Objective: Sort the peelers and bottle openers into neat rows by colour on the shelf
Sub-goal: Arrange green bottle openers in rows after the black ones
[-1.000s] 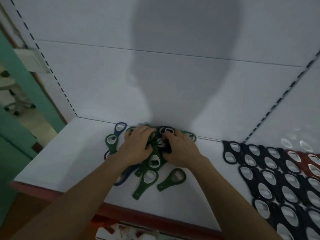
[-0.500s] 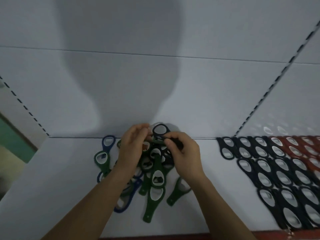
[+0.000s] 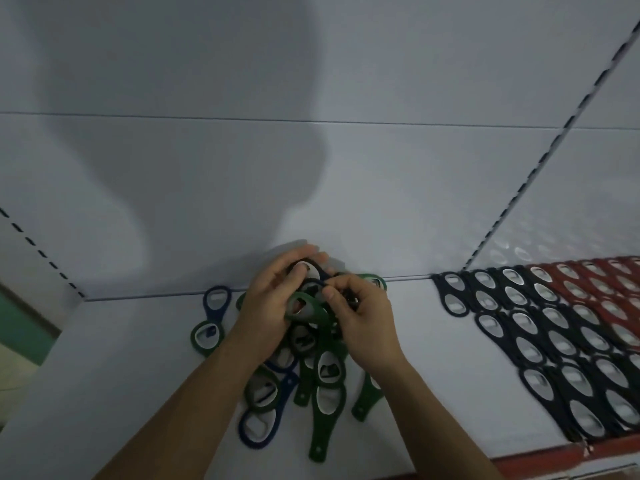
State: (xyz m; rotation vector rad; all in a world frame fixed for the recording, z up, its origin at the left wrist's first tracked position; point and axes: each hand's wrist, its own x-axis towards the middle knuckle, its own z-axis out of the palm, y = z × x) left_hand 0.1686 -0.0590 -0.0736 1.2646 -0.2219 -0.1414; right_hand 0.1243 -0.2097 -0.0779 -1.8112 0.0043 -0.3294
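Head view: mixed pile at the shelf's back; a green opener has come up in the left hand, fingers curled round it, while the right hand pinches a black opener, so colour-picking is likely under way, beside laid black rows.

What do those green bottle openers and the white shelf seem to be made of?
Green bottle openers: probably matte plastic or rubbery coating around a shiny grey metal insert. Shelf: likely painted metal; its smooth back panel shows faint reflections.
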